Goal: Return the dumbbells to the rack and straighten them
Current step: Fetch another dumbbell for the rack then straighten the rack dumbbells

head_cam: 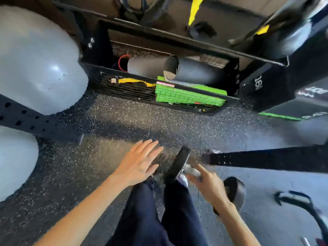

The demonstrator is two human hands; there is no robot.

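Note:
A dumbbell with two black heads [178,164] and a silvery handle hangs low over the speckled rubber floor, just in front of my legs. My right hand [210,186] lies over its handle between the heads, index finger stretched out; the grip is blurred by motion. The far head shows beyond my wrist on the right. My left hand [140,163] hovers open with fingers spread, a little left of the near head, not touching it. No dumbbell rack is clearly in sight.
Two grey exercise balls [35,63] sit at the left behind a black perforated beam [35,121]. Ahead, a low black shelf [159,96] holds rolled mats [191,70] and a green box [186,97]. At the right are a black plyo box [276,89], another beam [266,158] and a black strap [298,201].

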